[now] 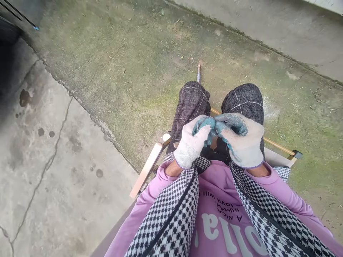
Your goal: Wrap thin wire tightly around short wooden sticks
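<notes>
I sit on a wooden chair (146, 171) and look down at my lap. Both hands wear white knit gloves with blue-green coated fingers. My left hand (193, 142) and my right hand (241, 141) meet in front of my knees, fingertips curled and touching each other. The fingers of both hands are bent together in a pinch; whatever lies between them is hidden. A thin wooden stick (276, 144) runs across under my right hand, over my checked trousers (191, 101).
Mossy concrete ground (128, 71) spreads ahead, with a crack and a paler slab (53, 167) at the left. A small stick-like object (198, 73) lies on the ground beyond my knees. A raised concrete edge (268, 25) runs along the top right.
</notes>
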`<state>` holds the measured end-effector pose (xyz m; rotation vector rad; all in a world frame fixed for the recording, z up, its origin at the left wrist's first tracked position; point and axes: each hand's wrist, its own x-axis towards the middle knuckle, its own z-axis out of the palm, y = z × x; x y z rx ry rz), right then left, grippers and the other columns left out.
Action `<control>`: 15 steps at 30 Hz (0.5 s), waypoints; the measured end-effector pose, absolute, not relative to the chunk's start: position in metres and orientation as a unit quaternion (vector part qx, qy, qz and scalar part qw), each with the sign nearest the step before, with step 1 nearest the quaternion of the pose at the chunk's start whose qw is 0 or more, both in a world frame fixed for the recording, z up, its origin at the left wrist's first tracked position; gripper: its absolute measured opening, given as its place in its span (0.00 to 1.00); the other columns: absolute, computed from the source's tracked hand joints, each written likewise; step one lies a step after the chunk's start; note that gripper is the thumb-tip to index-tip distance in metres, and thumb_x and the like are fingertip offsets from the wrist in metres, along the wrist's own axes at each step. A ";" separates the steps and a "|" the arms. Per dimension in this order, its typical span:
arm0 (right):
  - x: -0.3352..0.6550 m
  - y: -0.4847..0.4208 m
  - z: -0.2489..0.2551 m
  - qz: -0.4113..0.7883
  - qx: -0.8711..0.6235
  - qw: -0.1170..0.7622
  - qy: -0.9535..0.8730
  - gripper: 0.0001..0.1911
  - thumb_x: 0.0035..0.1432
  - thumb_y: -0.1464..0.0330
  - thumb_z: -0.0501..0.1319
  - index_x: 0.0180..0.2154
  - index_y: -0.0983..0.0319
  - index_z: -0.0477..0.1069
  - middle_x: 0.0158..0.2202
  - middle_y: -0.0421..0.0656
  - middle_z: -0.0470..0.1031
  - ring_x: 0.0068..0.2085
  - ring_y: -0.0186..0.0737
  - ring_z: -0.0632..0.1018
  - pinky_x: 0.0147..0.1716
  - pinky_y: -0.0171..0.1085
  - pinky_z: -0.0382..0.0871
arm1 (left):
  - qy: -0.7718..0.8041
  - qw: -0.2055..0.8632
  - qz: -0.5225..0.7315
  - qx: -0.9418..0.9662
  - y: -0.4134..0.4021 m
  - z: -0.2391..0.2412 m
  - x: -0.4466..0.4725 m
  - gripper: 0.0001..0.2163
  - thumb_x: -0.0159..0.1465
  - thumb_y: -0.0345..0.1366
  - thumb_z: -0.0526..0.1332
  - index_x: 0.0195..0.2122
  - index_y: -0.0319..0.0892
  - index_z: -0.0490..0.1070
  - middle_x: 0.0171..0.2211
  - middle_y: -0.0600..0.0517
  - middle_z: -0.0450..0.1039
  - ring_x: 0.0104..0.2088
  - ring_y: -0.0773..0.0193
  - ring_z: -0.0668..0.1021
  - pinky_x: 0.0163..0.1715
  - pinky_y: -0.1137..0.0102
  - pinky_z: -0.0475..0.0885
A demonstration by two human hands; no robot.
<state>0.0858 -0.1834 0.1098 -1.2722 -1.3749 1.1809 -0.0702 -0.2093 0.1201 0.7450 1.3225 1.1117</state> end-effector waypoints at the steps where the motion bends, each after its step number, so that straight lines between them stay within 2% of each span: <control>1: 0.085 -0.183 0.111 0.490 -0.515 0.442 -0.547 0.04 0.63 0.65 0.74 0.41 0.53 0.88 0.39 0.39 0.89 0.40 0.46 0.89 0.42 0.43 0.87 | 0.562 0.597 0.478 0.313 -0.209 0.119 -0.071 0.13 0.71 0.48 0.70 0.40 0.43 0.79 0.26 0.55 0.77 0.21 0.71 0.70 0.20 0.74 0.68; 4: 0.083 -0.179 0.116 0.518 -0.517 0.431 -0.527 0.04 0.62 0.65 0.73 0.39 0.56 0.87 0.35 0.40 0.88 0.34 0.43 0.87 0.34 0.39 0.84 | 0.545 0.611 0.485 0.308 -0.209 0.117 -0.072 0.12 0.72 0.47 0.68 0.40 0.43 0.79 0.27 0.54 0.78 0.20 0.71 0.70 0.19 0.74 0.67; 6: 0.083 -0.177 0.119 0.518 -0.518 0.436 -0.523 0.03 0.60 0.66 0.73 0.38 0.57 0.86 0.33 0.40 0.87 0.31 0.41 0.84 0.31 0.39 0.82 | 0.534 0.609 0.488 0.325 -0.210 0.118 -0.073 0.11 0.72 0.45 0.68 0.40 0.43 0.79 0.27 0.54 0.77 0.22 0.70 0.72 0.22 0.74 0.70; 9: 0.085 -0.174 0.118 0.498 -0.520 0.460 -0.521 0.04 0.58 0.69 0.72 0.37 0.57 0.86 0.33 0.41 0.87 0.31 0.40 0.83 0.30 0.39 0.80 | 0.522 0.611 0.486 0.344 -0.212 0.121 -0.072 0.11 0.71 0.45 0.70 0.44 0.42 0.79 0.30 0.54 0.79 0.25 0.68 0.76 0.27 0.73 0.76; 12: 0.088 -0.172 0.112 0.494 -0.522 0.474 -0.508 0.04 0.58 0.70 0.73 0.37 0.58 0.86 0.32 0.41 0.86 0.32 0.42 0.84 0.31 0.40 0.81 | 0.524 0.618 0.490 0.322 -0.211 0.121 -0.071 0.15 0.69 0.46 0.71 0.52 0.43 0.78 0.32 0.54 0.82 0.26 0.68 0.78 0.27 0.73 0.77; 15: 0.089 -0.174 0.105 0.504 -0.520 0.468 -0.507 0.04 0.60 0.70 0.74 0.38 0.55 0.86 0.34 0.42 0.86 0.36 0.47 0.87 0.33 0.44 0.84 | 0.535 0.616 0.502 0.287 -0.208 0.118 -0.070 0.16 0.68 0.48 0.73 0.49 0.44 0.77 0.31 0.54 0.82 0.23 0.69 0.77 0.24 0.73 0.74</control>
